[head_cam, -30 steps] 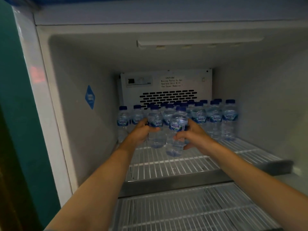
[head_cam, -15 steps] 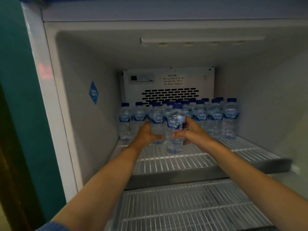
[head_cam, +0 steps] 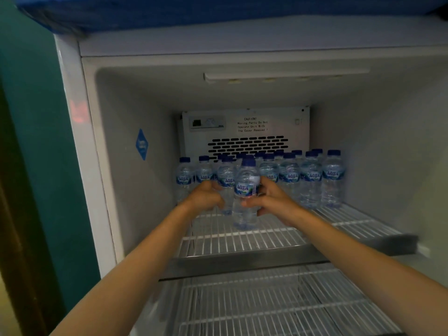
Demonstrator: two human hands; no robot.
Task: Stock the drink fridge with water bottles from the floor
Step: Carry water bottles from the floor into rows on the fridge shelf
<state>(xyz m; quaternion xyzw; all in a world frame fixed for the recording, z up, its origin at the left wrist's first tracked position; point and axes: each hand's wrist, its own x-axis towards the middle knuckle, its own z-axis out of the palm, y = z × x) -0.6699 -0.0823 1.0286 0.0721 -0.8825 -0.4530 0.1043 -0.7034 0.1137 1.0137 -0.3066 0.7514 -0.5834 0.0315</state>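
White wire shelf (head_cam: 242, 241) inside the open fridge (head_cam: 133, 190) carries rows of water bottles (head_cam: 312, 180) behind both grips. Right grip (head_cam: 274, 202) curls round the front bottle (head_cam: 244, 190), which stands upright on the shelf. Left grip (head_cam: 206, 196), just beside it, wraps its fingers about a neighbouring bottle (head_cam: 226, 180). Beneath the grips lies a lower shelf (head_cam: 266, 306); beyond them, a vented back panel (head_cam: 244, 127).

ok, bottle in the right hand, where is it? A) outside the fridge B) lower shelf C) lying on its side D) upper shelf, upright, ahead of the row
D: the right hand grips the front bottle upright at the upper wire shelf, ahead of the back row; the left hand holds a second bottle beside it.
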